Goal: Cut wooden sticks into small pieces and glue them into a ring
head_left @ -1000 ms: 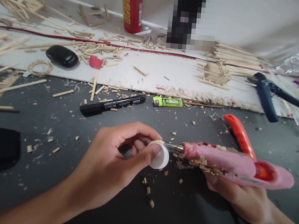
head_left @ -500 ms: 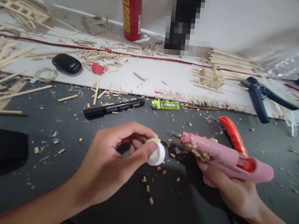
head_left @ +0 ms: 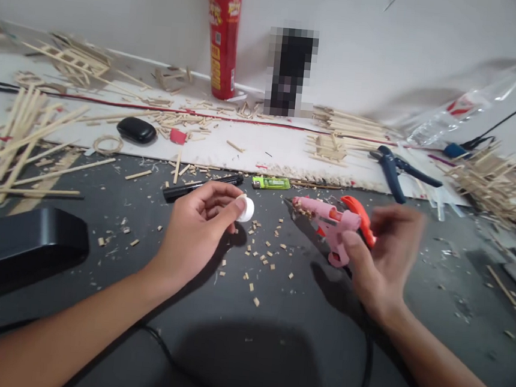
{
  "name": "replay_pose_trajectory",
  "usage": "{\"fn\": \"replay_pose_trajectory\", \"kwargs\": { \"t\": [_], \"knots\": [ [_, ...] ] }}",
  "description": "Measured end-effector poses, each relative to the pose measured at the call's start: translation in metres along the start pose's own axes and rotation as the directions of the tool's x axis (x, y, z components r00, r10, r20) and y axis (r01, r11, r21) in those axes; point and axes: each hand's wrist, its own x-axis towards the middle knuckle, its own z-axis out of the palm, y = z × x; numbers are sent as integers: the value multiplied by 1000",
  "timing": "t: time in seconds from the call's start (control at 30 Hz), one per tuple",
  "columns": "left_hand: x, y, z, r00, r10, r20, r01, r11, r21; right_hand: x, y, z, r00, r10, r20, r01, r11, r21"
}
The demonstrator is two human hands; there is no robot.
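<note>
My left hand pinches a round white plastic cap between thumb and fingers, held above the dark tabletop. Small cut wood bits are scattered below and right of it. On the right, a pink hot glue gun lies on its side with its nozzle pointing left. My right hand is at its handle, thumb close against it, the other fingers lifted away, apart and blurred. Behind the gun lies an orange-handled tool, partly hidden. Whether the thumb still touches the gun is unclear.
A black marker and a green lighter lie behind my left hand. Dark blue cutters, wooden sticks and a red can stand or lie further back. A black box sits at left.
The glue gun has gone from raised in my right hand to resting on the table, and the fingers have opened off it. The left hand still holds the cap. The view has shifted back.
</note>
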Motion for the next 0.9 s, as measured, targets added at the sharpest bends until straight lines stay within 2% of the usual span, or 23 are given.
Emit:
{"fn": "replay_pose_trajectory", "kwargs": {
  "t": [0.03, 0.07, 0.1, 0.13, 0.17, 0.23, 0.27, 0.37, 0.77, 0.9],
  "knots": [
    [0, 0, 0, 1000, 5, 3, -5, 1000, -4, -5, -7, -1, 988, -107, -110, 101, 993, -64],
    [0, 0, -1, 1000, 14, 7, -14, 1000, -5, -9, -14, -1, 966, -224, -131, 209, 970, -124],
    [0, 1, -1, 1000, 24, 13, -24, 1000, -2, -12, -23, 1, 948, -317, -44, 307, 939, -154],
    [0, 1, -1, 999, 36, 20, -36, 999, 3, -14, -32, 4, 926, -354, 131, 371, 918, -142],
    [0, 2, -2, 999, 49, 25, -49, 999, 9, -15, -40, 8, 871, -366, 329, 419, 902, -104],
    [0, 3, -2, 997, 75, 28, -76, 997, 22, -14, -52, 20, 795, -233, 561, 353, 929, -114],
    [0, 4, -2, 996, 87, 29, -88, 996, 29, -12, -56, 27, 773, -146, 618, 302, 941, -155],
    [-2, 4, -1, 992, 118, 40, -120, 992, 44, -7, -61, 41, 757, 22, 653, 206, 940, -271],
    [-2, 0, -4, 985, 156, 79, -161, 984, 71, 15, -82, 55, 718, 173, 674, 234, 852, -468],
    [-3, 3, -5, 983, 175, 58, -179, 981, 72, 19, -86, 56, 743, 198, 640, 170, 868, -466]
  ]
}}
